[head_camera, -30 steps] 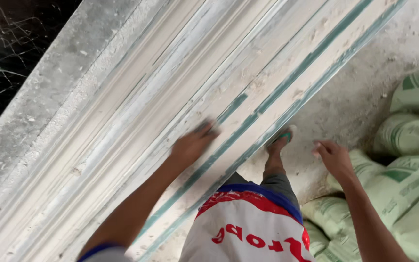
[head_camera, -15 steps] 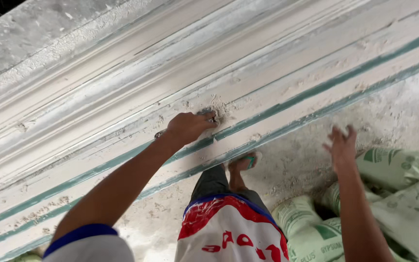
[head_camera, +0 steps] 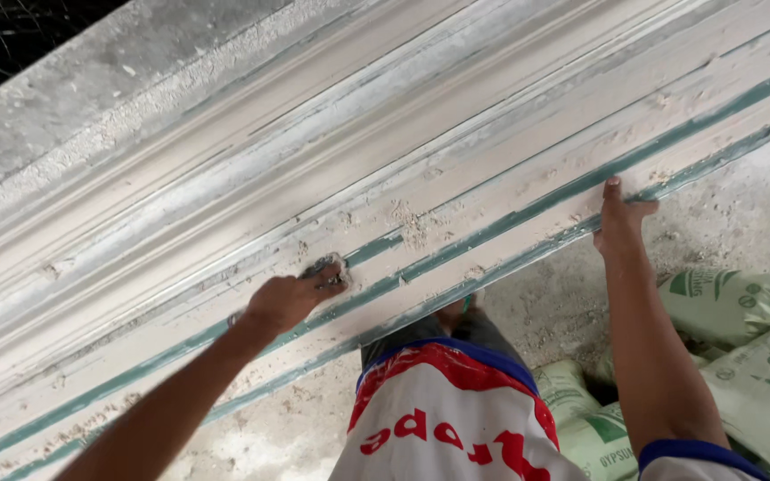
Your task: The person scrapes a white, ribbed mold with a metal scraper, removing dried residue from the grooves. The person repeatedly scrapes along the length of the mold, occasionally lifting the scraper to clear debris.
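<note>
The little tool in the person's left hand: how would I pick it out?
Find the long pale moulded bench with green stripes. The left hand presses a small dark, dust-caked pad against it, the only dark lump on the pale surface.

moulding strips (head_camera: pixel 421 134): dusty white and pale grey, running in long parallel bands across the frame
edge stripes (head_camera: pixel 528 207): 2 thin green lines along the lower bands, broken by white powder
sanding pad (head_camera: pixel 327 270): dark grey, under the fingers (head_camera: pixel 331 281)
sacks (head_camera: pixel 733 307): pale green with darker green print, lower right
shirt (head_camera: pixel 443 419): white with red lettering, red and blue trim
floor (head_camera: pixel 724 223): grey-white, dusty
</note>
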